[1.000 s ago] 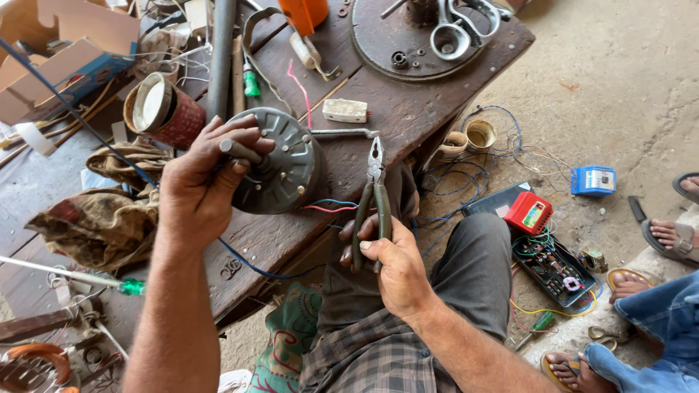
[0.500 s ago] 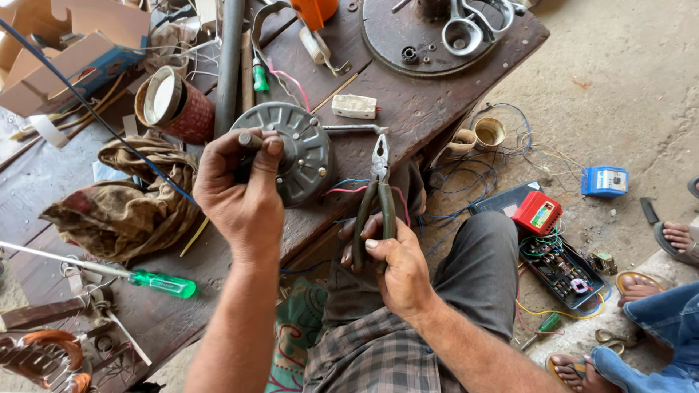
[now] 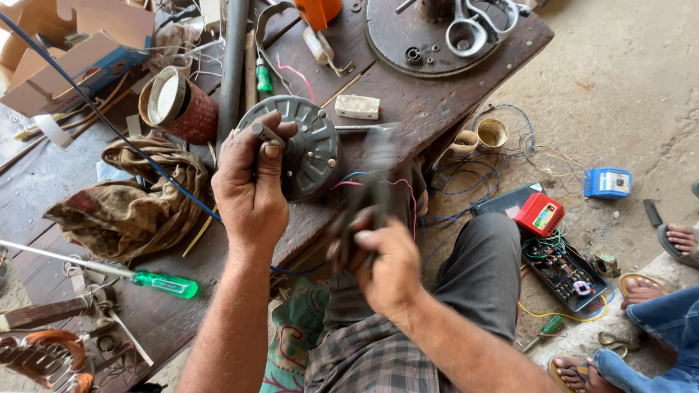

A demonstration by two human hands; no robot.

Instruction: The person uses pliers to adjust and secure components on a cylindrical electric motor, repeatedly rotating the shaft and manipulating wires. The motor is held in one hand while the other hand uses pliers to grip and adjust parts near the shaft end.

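Note:
My left hand (image 3: 251, 185) grips the shaft of a round grey fan motor (image 3: 309, 149) and holds it on edge at the front of the dark wooden workbench (image 3: 422, 102). Red, blue and black wires hang from the motor toward my lap. My right hand (image 3: 382, 266) is closed around the handles of a pair of pliers (image 3: 371, 189), which point up at the wires beside the motor; the pliers are blurred by motion.
On the bench lie a brown rag (image 3: 135, 200), a red tin (image 3: 178, 105), a green-handled screwdriver (image 3: 164, 282), a metal pipe (image 3: 233, 62), a white block (image 3: 357, 107) and a round metal plate (image 3: 429, 36). A red meter (image 3: 540, 215), circuit board (image 3: 564, 266) and blue box (image 3: 608, 183) sit on the floor. Another person's feet (image 3: 673, 240) are at right.
My left hand has shifted the motor slightly and the view moved closer. My right hand swings the pliers, now blurred, near the wires.

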